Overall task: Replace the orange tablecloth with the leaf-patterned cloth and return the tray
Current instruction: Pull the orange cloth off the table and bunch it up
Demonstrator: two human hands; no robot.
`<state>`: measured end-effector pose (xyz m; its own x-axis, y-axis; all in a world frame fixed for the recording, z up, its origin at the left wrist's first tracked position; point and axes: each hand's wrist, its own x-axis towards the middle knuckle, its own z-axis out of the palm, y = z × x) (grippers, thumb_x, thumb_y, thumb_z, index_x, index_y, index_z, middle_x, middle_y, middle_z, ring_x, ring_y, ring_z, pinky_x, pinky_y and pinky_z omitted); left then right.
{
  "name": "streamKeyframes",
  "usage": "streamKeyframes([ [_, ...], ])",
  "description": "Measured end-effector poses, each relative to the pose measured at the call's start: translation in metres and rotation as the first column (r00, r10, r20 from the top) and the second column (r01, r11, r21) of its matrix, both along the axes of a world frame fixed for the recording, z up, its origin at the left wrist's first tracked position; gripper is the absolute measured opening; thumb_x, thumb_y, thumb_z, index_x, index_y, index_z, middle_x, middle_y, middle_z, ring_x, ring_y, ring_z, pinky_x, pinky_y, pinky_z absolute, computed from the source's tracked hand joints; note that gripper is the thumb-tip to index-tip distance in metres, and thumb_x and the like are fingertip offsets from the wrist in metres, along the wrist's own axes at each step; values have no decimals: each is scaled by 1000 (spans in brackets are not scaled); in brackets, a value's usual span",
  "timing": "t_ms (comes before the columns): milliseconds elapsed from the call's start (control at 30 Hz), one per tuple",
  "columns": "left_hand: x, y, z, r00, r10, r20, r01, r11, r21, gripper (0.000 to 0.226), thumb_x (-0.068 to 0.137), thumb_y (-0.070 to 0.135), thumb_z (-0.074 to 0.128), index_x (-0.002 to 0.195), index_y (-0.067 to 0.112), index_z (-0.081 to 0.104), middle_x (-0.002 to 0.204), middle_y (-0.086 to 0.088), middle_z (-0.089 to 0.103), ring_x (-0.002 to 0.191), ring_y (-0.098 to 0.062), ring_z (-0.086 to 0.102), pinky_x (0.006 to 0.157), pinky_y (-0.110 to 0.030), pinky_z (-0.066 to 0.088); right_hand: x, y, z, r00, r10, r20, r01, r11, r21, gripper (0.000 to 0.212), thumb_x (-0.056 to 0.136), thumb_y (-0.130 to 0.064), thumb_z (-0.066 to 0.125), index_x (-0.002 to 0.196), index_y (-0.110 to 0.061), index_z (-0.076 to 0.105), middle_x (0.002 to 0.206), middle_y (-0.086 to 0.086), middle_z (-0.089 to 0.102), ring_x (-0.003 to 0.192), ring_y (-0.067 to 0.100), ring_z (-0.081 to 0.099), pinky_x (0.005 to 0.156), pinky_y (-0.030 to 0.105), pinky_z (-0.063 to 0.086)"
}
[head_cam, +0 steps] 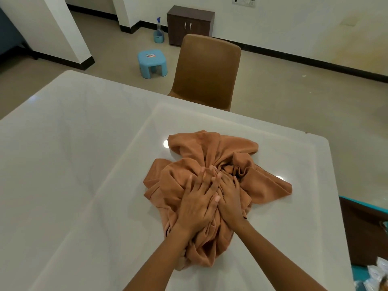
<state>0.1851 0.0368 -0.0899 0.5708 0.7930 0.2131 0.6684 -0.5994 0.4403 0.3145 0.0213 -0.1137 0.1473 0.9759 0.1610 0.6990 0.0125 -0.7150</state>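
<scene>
The orange tablecloth [212, 152] lies bunched in a crumpled heap on the white table [84, 156], near its right end. Both my hands are on top of the heap. My left hand [196, 203] presses down on it with straight, spread fingers that partly overlap my right hand. My right hand [230, 198] lies just to the right, its fingertips dug into the gathered folds. No leaf-patterned cloth or tray is in view.
A brown chair [206, 70] stands at the table's far edge. Behind it on the floor are a blue plastic stool [152, 63], a spray bottle [159, 31] and a dark wooden cabinet [190, 24]. A teal-edged surface with packets [375, 271] sits at the lower right.
</scene>
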Motion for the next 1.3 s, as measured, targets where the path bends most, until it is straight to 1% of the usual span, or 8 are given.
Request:
streamKeyframes([
  [167,1,9,-12,995,-37,-96,35,999,-14,53,101,35,13,151,20,20,159,2,15,146,-11,9,117,-42,9,-3,-7,11,944,-87,-319,90,996,-8,36,91,-29,31,125,-43,35,130,-29,33,125,-26,17,115,44,14],
  [367,3,14,-15,996,-53,-66,50,998,-48,49,101,36,20,144,22,38,152,5,32,143,-9,21,117,-39,9,-1,-2,6,901,-132,-413,172,983,62,43,93,-34,35,134,-22,41,139,-9,44,131,9,38,110,51,30],
  [600,6,15,-16,999,-23,-45,21,998,-51,47,100,34,26,142,22,43,149,6,38,143,-7,22,118,-37,8,24,59,33,978,24,207,-66,978,198,52,100,-46,20,134,-18,47,154,2,26,145,16,14,116,53,6],
  [767,7,15,-15,998,-12,-60,9,999,-53,47,99,34,27,141,23,45,149,8,38,142,-8,25,118,-37,10,44,146,31,890,-3,457,110,972,-209,80,79,-79,21,148,-39,14,159,7,1,145,35,-3,109,62,-4],
  [900,7,16,-16,998,-10,-61,8,999,-41,47,100,35,27,142,23,42,151,9,33,143,-7,22,118,-37,9,41,169,21,924,184,334,-8,885,-466,78,82,-64,53,146,-27,27,140,12,47,127,33,44,106,54,30],
  [1000,6,14,-15,997,6,-71,-8,1000,-24,49,99,34,28,146,22,35,155,6,25,144,-9,17,118,-38,9,39,158,27,965,131,226,-69,962,-263,21,90,-20,57,108,-14,67,93,8,69,88,28,63,81,44,47],
  [1067,6,11,-15,997,36,-73,-37,999,-4,54,99,35,26,150,18,25,159,2,15,146,-12,12,118,-38,8,42,130,33,978,72,198,-60,996,-65,19,88,-6,55,96,-13,71,83,6,68,77,24,61,75,43,49],
  [1300,7,0,-14,995,93,39,-96,991,94,64,100,47,11,152,13,-2,160,-5,-6,147,-19,-2,117,-42,-8,32,10,30,975,163,148,-184,973,138,28,87,-18,47,105,-19,69,93,-3,68,98,11,55,114,35,17],
])
